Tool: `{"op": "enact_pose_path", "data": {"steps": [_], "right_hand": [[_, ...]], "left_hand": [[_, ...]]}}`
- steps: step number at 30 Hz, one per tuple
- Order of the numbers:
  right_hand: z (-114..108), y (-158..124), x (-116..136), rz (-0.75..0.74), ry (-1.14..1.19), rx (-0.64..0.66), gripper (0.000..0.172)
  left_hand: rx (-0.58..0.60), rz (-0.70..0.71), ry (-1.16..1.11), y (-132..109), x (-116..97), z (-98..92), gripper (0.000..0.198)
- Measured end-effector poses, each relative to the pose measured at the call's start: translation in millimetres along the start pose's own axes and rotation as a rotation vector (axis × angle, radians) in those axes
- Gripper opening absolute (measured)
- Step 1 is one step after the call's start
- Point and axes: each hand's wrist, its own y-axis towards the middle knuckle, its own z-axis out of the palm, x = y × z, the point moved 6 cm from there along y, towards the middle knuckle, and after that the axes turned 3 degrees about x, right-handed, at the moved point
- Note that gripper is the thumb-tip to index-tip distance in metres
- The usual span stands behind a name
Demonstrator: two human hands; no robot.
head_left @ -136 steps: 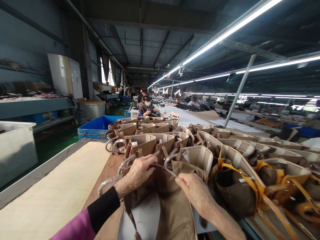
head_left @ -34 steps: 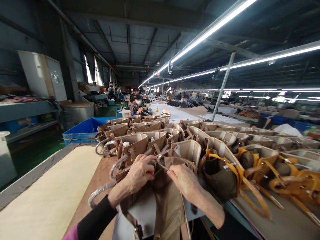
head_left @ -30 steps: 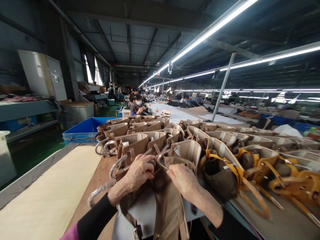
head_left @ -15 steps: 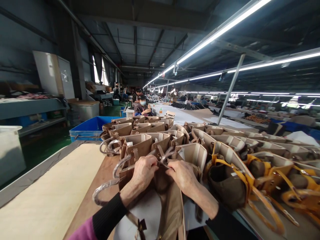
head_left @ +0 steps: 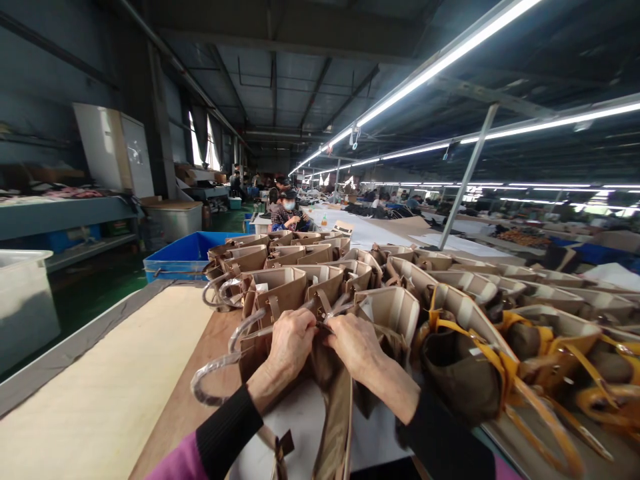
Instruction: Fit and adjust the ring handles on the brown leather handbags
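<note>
The brown bag (head_left: 336, 403) is held at the centre of the view, and its upper edge is gripped between both hands. By the left hand (head_left: 291, 341) the edge is pinched between thumb and curled, closed-up fingers. By the right hand (head_left: 354, 341) it is pinched in the same way just beside, the fingertips being partly hidden by the cloth. With the hands taken as the hub of a clock face, the bag's loose cloth is hung toward 6 o'clock, over a white surface (head_left: 297, 420). A strap (head_left: 281, 457) is seen between 6 and 7 o'clock. A plastic-wrapped handle (head_left: 197, 380) is curved outward at 8 o'clock, above a brown board (head_left: 185, 400); a cream sheet (head_left: 100, 373) is laid beyond it. Tan bags (head_left: 280, 287) are packed in rows from 11 round to 3 o'clock, their mouths upward. A bag with yellow straps (head_left: 460, 370) is placed between 3 and 4 o'clock. A blue bin (head_left: 175, 257) is found at 10 o'clock, and a white tub (head_left: 23, 300) well apart at 9. Between 11 and 12 o'clock, a co-worker (head_left: 284, 217) is seated beyond the rows.
</note>
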Motion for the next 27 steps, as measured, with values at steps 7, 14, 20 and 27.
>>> {"op": "enact_pose_path", "data": {"steps": [7, 14, 20, 27], "right_hand": [[0, -1, -8, -0.012, 0.038, 0.013, 0.015], [0, -2, -7, -0.052, 0.063, 0.01, 0.018], [0, -3, -7, -0.065, 0.058, -0.001, 0.018], [2, 4, -4, -0.038, -0.02, -0.019, 0.016]], "left_hand": [[-0.031, 0.12, -0.069, -3, -4, -2.2, 0.015], [-0.068, 0.223, -0.177, -3, -8, -3.8, 0.016], [-0.056, 0.153, -0.166, 0, -7, -2.7, 0.017], [-0.08, 0.185, -0.111, 1, -12, 0.8, 0.015]]}}
